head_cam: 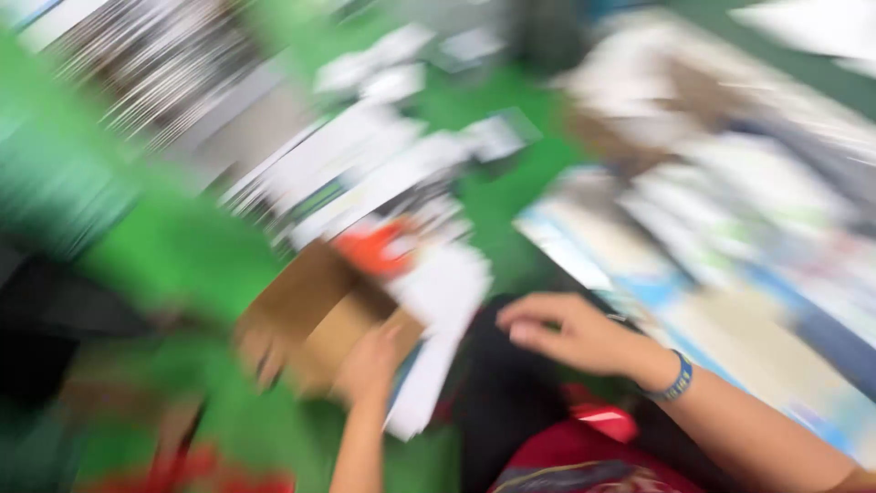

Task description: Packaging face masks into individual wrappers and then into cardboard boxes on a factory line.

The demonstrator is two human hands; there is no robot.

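The view is heavily blurred by motion. My left hand (370, 365) rests on the lower edge of a brown cardboard box (310, 315) lying on a green surface (182, 246); whether it grips the box I cannot tell. My right hand (570, 333), with a blue wristband, hovers over a black object (497, 383), fingers curled and apart, apparently holding nothing. White papers (443, 301) and something orange-red (379, 251) lie just behind the box.
Blurred white sheets and packages (365, 164) are scattered across the green surface further back. A light blue and beige area (693, 274) with more items lies to the right. Red fabric (584, 456) shows at the bottom.
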